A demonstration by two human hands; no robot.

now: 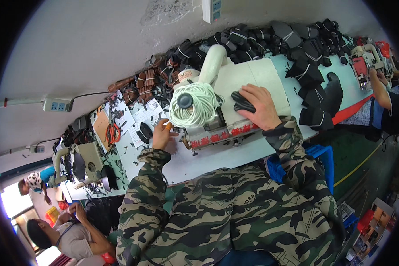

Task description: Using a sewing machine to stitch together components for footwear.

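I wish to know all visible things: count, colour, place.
Table: one, pale, centre
Machines: three, beige, centre and sides
Cord coil: one, pale green, central machine
Bundles: many, black or brown, along wall
Scissors: one, orange handles, left
Papers: several, white, left
Sockets: three, white, wall
Crate: one, blue, lower right
Co-workers: three, mixed clothing, sides
Piece: count unclear, black, central machine
Left hand: one, camouflage sleeve, left
Right hand: one, camouflage sleeve, on piece

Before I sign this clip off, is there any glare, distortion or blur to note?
Head view: the opening at lower left is blown out to white; head view: fisheye bending curves the front edge of the table, and black vignetting swallows the corners; head view: left hand and right hand look reasonably sharp, without obvious motion blur.
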